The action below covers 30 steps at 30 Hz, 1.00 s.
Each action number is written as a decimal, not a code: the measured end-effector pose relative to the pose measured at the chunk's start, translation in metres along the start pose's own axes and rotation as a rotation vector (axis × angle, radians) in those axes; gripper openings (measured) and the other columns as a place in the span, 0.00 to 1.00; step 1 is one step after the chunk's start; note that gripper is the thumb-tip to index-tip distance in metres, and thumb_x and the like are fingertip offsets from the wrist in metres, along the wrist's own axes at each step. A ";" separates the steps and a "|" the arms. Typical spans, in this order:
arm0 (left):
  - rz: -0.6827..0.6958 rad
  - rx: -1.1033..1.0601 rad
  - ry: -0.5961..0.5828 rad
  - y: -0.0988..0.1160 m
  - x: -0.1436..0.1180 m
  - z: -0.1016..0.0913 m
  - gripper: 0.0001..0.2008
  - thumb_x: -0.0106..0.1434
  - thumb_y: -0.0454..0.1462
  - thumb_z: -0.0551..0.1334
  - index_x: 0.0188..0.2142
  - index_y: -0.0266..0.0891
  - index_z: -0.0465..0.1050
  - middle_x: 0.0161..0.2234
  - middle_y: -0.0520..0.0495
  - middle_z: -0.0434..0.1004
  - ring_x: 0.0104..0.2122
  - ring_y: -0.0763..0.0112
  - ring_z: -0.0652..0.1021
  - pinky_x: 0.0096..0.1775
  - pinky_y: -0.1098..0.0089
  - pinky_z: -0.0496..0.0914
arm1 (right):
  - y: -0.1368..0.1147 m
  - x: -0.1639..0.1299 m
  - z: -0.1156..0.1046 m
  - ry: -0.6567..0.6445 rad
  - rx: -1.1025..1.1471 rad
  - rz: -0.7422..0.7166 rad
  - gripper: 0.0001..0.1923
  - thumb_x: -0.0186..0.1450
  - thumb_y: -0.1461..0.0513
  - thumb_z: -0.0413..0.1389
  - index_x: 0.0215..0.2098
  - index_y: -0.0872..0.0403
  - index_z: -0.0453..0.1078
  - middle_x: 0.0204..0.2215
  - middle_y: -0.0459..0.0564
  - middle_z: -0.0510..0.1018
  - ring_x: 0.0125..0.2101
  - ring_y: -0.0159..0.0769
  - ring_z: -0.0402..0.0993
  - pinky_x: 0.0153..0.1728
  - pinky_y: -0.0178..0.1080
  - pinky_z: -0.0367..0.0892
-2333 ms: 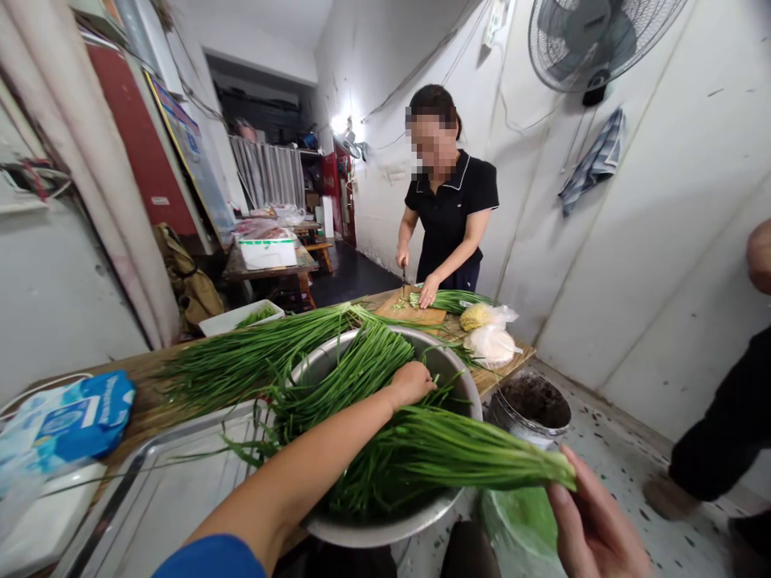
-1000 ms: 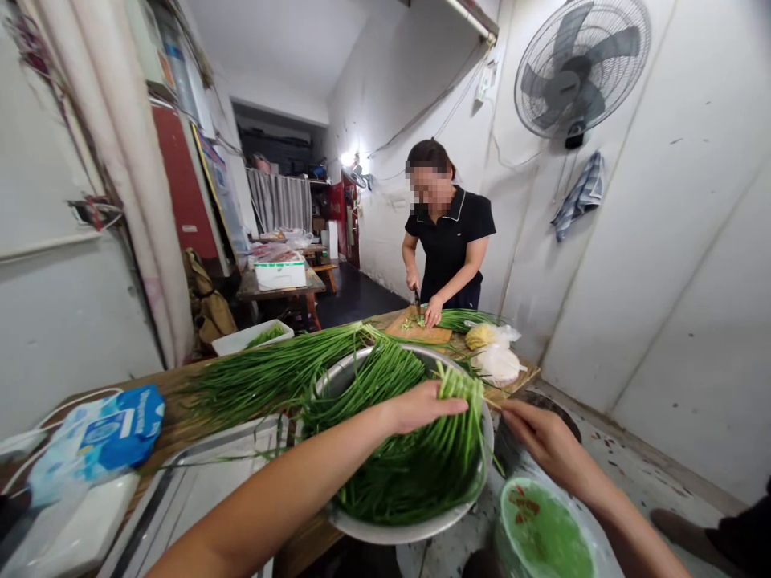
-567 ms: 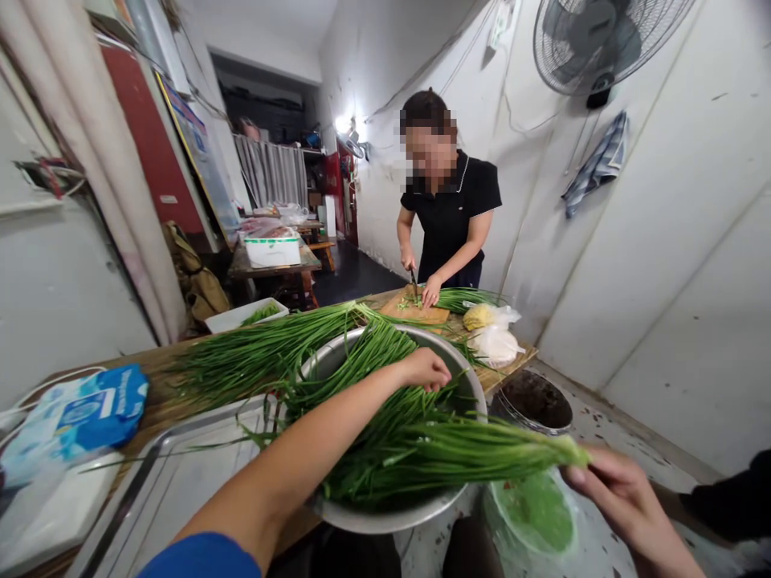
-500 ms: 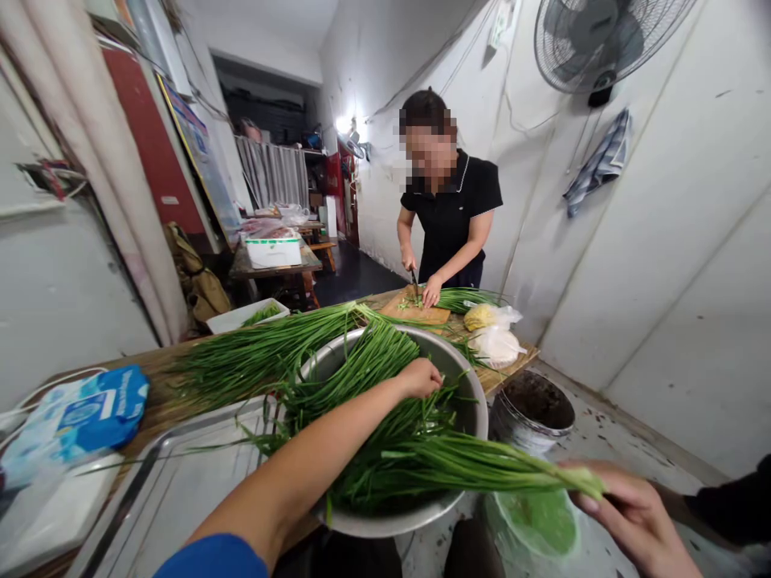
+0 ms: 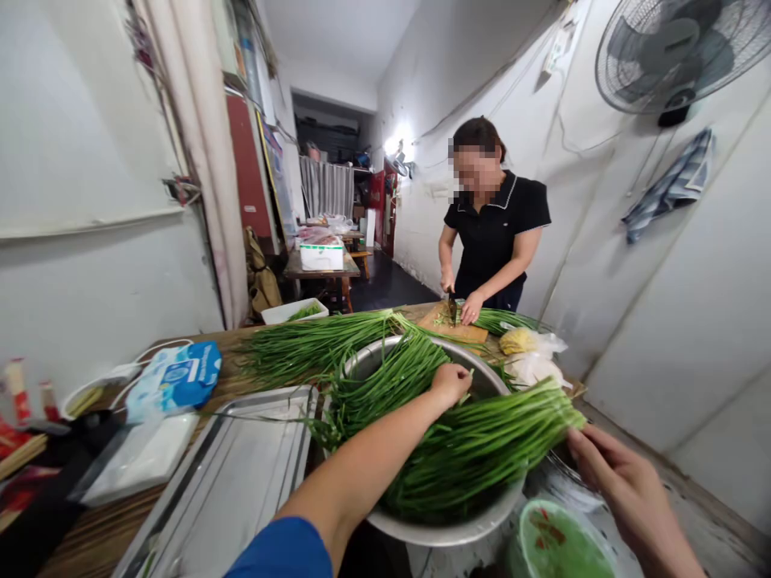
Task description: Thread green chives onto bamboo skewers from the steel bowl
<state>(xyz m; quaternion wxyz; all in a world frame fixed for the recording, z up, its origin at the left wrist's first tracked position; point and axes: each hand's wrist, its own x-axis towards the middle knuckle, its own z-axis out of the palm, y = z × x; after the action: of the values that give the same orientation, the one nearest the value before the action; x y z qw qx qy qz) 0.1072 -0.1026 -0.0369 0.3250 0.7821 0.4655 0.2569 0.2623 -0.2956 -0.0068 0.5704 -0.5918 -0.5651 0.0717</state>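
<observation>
A large metal bowl (image 5: 446, 534) holds long green garlic chives (image 5: 385, 385). My left hand (image 5: 451, 384) reaches over the bowl, its fingers closed, with a small pale stem tip showing at the fingertips. A thick bunch of garlic chives (image 5: 482, 449) lies across the bowl's right side, its pale cut ends fanned out over the rim. My right hand (image 5: 626, 482) is beside those ends, fingers stretched out and the fingertips against or very near them. I cannot tell whether they touch.
Opposite, a person in black (image 5: 497, 233) cuts chives on a wooden board (image 5: 475, 333). More chives (image 5: 319, 341) lie behind the bowl. A metal tray (image 5: 241, 482) and blue wipes pack (image 5: 181, 377) are left; plastic bags (image 5: 536, 361) right. A green-lined bucket (image 5: 560, 538) stands below.
The view has swung left. The bunch at my right hand has gone from gathered and gripped at its ends to fanned out across the bowl, and my right fingers have straightened.
</observation>
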 end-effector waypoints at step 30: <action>0.168 -1.153 0.331 0.022 -0.099 -0.170 0.18 0.46 0.36 0.68 0.37 0.31 0.72 0.33 0.41 0.76 0.31 0.70 0.75 0.36 0.70 0.66 | -0.127 0.096 0.101 -0.360 -0.389 -0.502 0.19 0.63 0.53 0.45 0.18 0.55 0.55 0.14 0.42 0.62 0.17 0.27 0.56 0.21 0.31 0.48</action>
<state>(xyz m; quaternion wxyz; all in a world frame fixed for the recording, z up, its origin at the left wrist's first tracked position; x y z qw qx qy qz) -0.0430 -0.1534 0.0817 0.5984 0.4636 0.2321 0.6108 0.1477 -0.2003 0.1081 0.3383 -0.5102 -0.7870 -0.0765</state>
